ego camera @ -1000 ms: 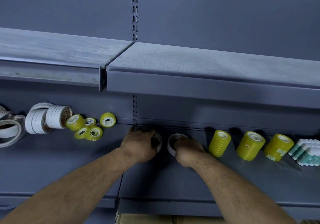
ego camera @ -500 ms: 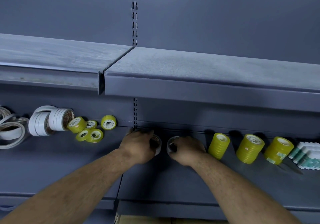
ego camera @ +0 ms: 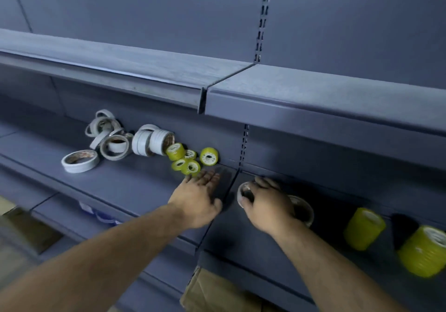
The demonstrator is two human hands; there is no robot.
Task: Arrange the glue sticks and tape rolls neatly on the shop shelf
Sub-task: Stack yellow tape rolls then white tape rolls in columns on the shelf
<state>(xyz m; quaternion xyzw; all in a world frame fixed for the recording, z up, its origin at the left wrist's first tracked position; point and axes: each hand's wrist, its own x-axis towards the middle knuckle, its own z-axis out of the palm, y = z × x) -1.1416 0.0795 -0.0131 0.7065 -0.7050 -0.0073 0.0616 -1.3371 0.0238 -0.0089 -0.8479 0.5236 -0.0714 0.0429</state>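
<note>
The left hand (ego camera: 198, 195) has let go of its white roll and slid left across the shelf joint. It now lies with fingers stretched out flat over the shelf (ego camera: 132, 186), its tips just short of the small yellow tape rolls (ego camera: 190, 160). The right hand (ego camera: 268, 205) has also shifted left, fingers curled on the white tape roll (ego camera: 240, 192) nearest the joint (a second white roll (ego camera: 304, 211) sits by its wrist). The view has swung left, bringing the whole heap of loose white rolls (ego camera: 113, 140) into sight.
</note>
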